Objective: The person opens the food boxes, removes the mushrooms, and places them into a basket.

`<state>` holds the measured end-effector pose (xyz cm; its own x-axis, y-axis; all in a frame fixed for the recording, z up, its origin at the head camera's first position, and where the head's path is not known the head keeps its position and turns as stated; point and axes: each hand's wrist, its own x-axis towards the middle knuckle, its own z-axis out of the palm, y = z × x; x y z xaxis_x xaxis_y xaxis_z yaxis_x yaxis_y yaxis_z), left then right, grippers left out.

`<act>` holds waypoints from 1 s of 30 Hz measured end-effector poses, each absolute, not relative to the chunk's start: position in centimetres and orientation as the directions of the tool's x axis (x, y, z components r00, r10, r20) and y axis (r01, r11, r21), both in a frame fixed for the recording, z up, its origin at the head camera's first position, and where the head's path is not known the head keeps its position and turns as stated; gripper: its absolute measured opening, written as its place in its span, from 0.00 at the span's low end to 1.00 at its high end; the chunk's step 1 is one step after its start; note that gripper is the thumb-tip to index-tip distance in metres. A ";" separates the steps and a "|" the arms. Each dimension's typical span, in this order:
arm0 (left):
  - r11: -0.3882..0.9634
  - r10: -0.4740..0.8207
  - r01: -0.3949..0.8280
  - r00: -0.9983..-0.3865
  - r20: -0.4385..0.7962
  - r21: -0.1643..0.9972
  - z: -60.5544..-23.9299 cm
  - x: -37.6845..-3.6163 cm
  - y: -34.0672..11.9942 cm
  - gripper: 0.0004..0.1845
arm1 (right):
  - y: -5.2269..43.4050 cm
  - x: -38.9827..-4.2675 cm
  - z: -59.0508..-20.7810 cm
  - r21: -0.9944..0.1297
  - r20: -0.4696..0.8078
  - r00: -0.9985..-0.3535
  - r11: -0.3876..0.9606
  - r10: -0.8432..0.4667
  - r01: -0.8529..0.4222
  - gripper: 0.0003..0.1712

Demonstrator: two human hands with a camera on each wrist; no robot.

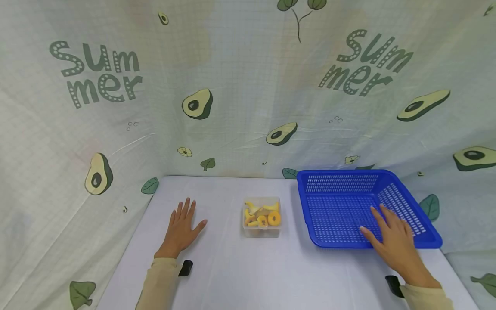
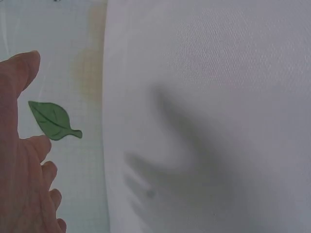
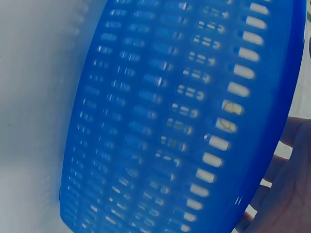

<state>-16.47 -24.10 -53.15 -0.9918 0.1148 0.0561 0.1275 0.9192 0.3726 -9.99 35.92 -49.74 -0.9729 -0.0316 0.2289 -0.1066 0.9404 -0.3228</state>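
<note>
My left hand [image 1: 179,230] is held over the left side of the white table, fingers straight and thumb spread, holding nothing. In the left wrist view its fingers [image 2: 40,148] show at the left edge, and its shadow falls on the table. A blue plastic basket [image 1: 341,245] with slotted walls sits at the right. My right hand [image 1: 397,243] reaches over its front right rim, fingers extended above the inside. In the right wrist view the basket's wall [image 3: 146,116] fills the middle, with fingers [image 3: 277,167] beyond the rim. Between the hands stands a clear plastic box [image 1: 261,232] of small yellow pieces, some ring-shaped.
The white table [image 1: 232,271] meets a hanging cloth [image 1: 240,56] printed with avocados and leaves at the back and sides. The basket stands near the table's right and back edges. A black wrist device [image 1: 186,268] shows beside the left sleeve.
</note>
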 end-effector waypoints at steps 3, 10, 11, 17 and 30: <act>0.914 0.117 0.132 -0.991 0.062 0.385 -53.1 -16.4 -23.8 0.49 | 35.4 -10.1 -49.8 -0.323 0.234 -0.971 0.939 -0.043 -0.120 0.45; 0.898 0.134 0.151 -0.989 0.068 0.414 -53.2 -16.4 -22.9 0.48 | 33.6 -10.3 -49.4 -0.327 0.235 -0.968 0.931 -0.086 -0.162 0.45; 0.898 0.139 0.155 -0.988 0.070 0.413 -53.2 -16.4 -22.8 0.48 | 33.3 -10.3 -49.3 -0.329 0.237 -0.967 0.929 -0.094 -0.171 0.45; 0.887 0.164 0.182 -0.983 0.080 0.424 -53.1 -16.4 -21.8 0.49 | 31.1 -10.4 -48.9 -0.320 0.288 -0.946 0.916 -0.151 -0.243 0.46; 0.870 0.208 0.231 -0.973 0.102 0.435 -53.5 -16.4 -18.7 0.49 | 26.0 -11.0 -48.6 -0.283 0.426 -0.865 0.869 -0.266 -0.406 0.44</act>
